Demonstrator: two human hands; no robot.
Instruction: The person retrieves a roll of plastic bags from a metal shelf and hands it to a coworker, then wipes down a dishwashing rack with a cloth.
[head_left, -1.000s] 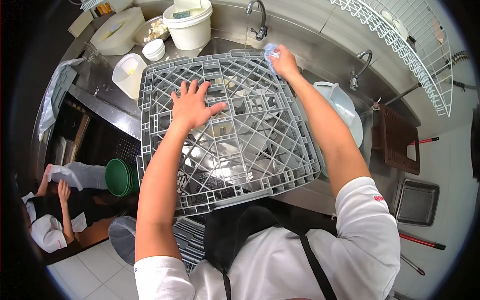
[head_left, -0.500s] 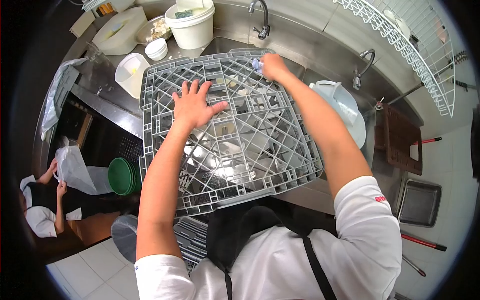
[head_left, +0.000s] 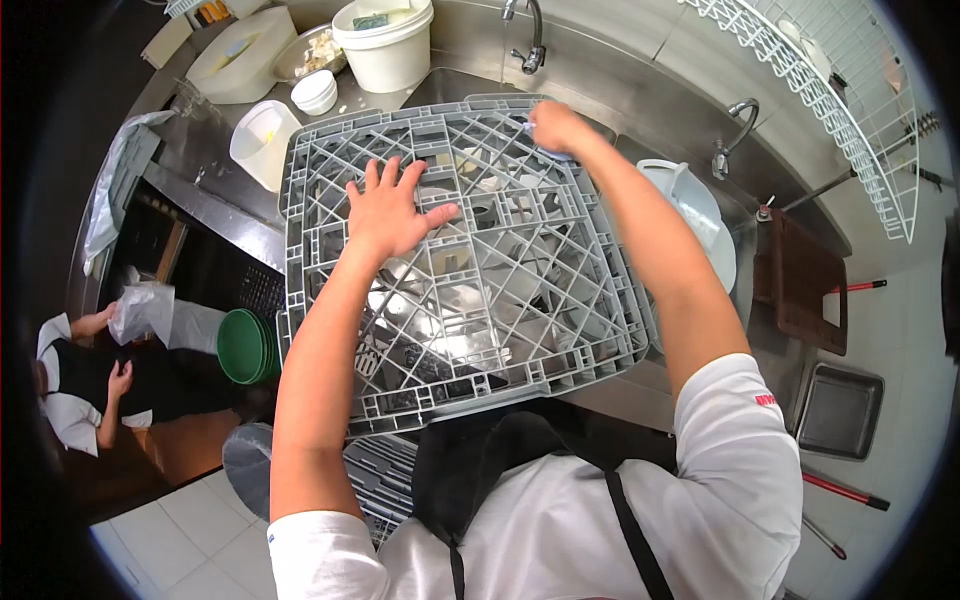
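Note:
A grey plastic lattice dish rack (head_left: 590, 290) lies over the steel counter and sink, its open grid showing things beneath it. My left hand (head_left: 388, 212) rests flat on the grid, left of the middle, with fingers spread. At the far right corner of the rack, my right hand (head_left: 562, 130) is closed around a pale blue cloth (head_left: 555, 155), pressed against the rim. Most of the cloth is hidden under the hand.
Behind the rack stand a white bucket (head_left: 388, 55), white bowls (head_left: 314, 93) and a white tub (head_left: 263, 145). Two faucets (head_left: 532, 50) rise at the back. On the right are pale blue dishware (head_left: 690, 205) and a brown crate (head_left: 800, 265). A co-worker (head_left: 85, 375) handles a plastic bag (head_left: 150, 312) near green buckets (head_left: 243, 347).
My right hand has slid slightly right and down along the rack's corner with the cloth. My left hand stays put. The co-worker's one hand has come off the plastic bag.

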